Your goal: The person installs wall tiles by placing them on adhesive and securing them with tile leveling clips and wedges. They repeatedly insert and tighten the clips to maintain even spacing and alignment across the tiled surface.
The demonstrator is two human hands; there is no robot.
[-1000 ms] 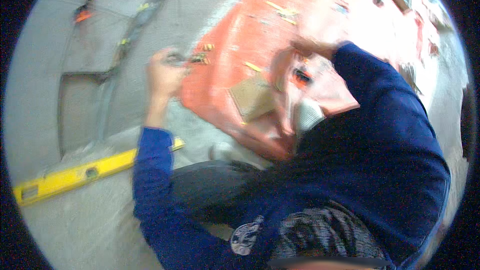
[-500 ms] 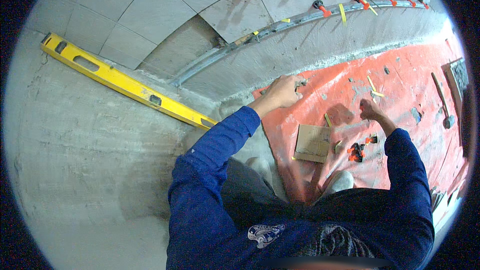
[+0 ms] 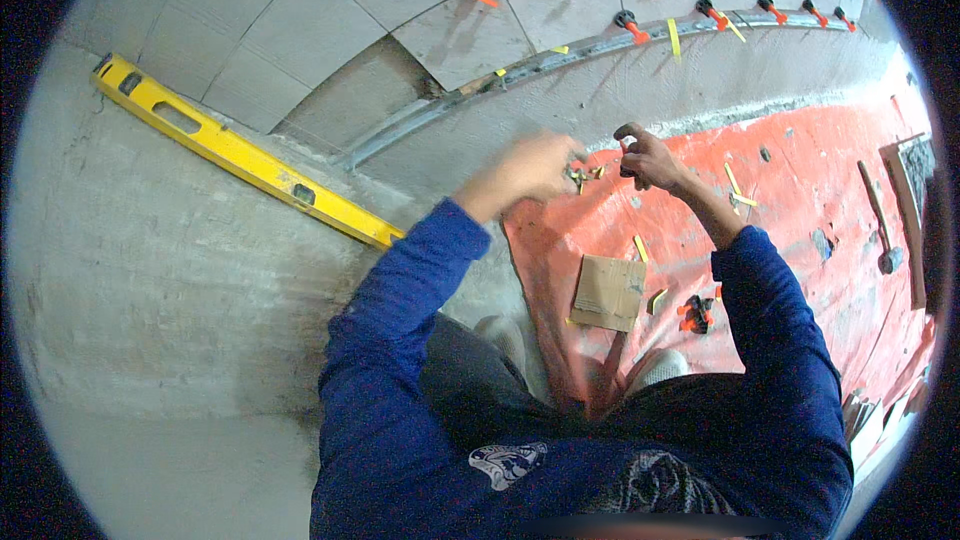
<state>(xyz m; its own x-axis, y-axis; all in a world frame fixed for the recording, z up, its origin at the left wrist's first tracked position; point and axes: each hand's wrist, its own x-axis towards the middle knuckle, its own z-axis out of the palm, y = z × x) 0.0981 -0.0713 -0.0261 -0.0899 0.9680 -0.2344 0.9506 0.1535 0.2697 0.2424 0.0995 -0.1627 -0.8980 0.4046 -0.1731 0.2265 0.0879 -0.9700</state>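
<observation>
My left hand, blurred by motion, is bent over the near-left part of the red sheet. Small greyish and yellow bits show at its fingertips; I cannot make out what they are. To its right my right hand is closed with curled fingers around a small dark thing, whose kind does not show clearly. The two hands are close together but apart. Below them, a square brown cardboard piece lies on the sheet, with a yellow wedge beside it.
Black-and-orange tile levelling caps lie near my feet. Others stand on grey tiles along a metal edge strip. A yellow spirit level lies at left. The red sheet carries a mallet at right.
My right hand has moved left and away from my body, closer to my left hand, and now has a dark thing in its fingers. My left hand has shifted slightly left.
</observation>
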